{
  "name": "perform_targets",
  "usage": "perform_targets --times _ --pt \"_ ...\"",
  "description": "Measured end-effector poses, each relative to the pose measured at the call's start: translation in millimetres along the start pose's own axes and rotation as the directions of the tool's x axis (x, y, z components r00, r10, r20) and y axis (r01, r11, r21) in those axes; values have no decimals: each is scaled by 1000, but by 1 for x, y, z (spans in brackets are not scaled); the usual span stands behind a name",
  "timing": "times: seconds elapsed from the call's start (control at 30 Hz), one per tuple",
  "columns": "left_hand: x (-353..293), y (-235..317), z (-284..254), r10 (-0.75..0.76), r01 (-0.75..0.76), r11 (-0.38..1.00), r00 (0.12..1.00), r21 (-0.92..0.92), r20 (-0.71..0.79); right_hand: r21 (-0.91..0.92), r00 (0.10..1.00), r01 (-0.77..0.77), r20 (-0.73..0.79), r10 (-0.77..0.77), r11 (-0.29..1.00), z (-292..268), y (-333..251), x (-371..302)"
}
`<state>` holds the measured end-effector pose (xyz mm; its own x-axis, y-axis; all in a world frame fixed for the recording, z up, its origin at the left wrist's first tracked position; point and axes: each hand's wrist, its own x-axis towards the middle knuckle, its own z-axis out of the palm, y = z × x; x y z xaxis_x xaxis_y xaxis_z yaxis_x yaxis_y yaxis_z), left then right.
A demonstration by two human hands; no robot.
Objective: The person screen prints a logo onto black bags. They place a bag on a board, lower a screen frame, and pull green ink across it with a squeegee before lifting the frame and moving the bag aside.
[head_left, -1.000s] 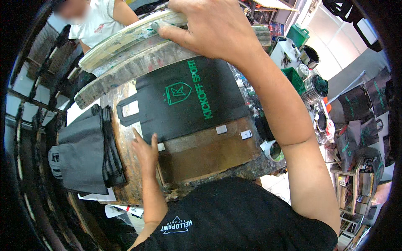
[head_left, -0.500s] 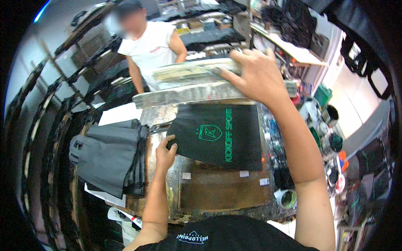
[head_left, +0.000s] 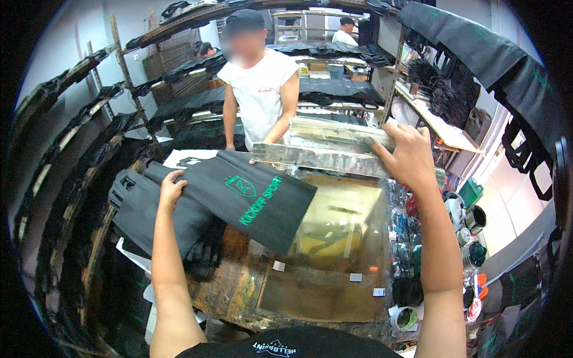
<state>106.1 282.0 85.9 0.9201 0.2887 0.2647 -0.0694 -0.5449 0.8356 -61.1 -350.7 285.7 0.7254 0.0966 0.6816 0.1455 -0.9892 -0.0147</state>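
Observation:
In my left hand [head_left: 172,188] is a black flat bag [head_left: 253,194] with a green shield emblem and green lettering, gripped near its handle end. The bag slants over the left of the printing board [head_left: 322,298], partly above a pile of dark bags [head_left: 149,218]. My right hand [head_left: 409,154] grips the upper edge of a raised, paint-smeared screen printing frame [head_left: 322,157], thumb on the near side and fingers over the top. The frame is tilted up at the far side of the board.
A co-worker in a white sleeveless shirt [head_left: 262,89] stands beyond the table. Small pale tabs [head_left: 356,277] are stuck on the board. Paint cans [head_left: 475,218] and pots line the right side. Racks of black bags [head_left: 71,155] stand left and behind.
My left hand has pulled the printed bag off the board leftward, over toward the pile. My right hand still holds the frame up. The view has tilted up, showing more of the co-worker.

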Motion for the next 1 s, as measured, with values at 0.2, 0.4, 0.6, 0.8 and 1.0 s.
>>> perform_targets --times 0.2,0.4,0.6,0.8,1.0 --pt "-129 8 18 8 44 868 995 495 -102 -47 999 -34 35 36 998 0 7 -5" --pt "-213 0 20 57 -166 445 986 880 157 -31 1000 20 -12 -20 999 2 -1 -3" --pt "-194 24 15 19 -165 534 983 829 184 -35 1000 27 -1 -27 999 -3 -2 -7" --pt "-175 13 15 177 -239 477 969 846 174 -16 998 47 -50 -48 999 3 0 -13" --pt "-161 38 -1 364 -299 463 922 835 128 2 1000 10 -10 -10 1000 1 -1 -14"
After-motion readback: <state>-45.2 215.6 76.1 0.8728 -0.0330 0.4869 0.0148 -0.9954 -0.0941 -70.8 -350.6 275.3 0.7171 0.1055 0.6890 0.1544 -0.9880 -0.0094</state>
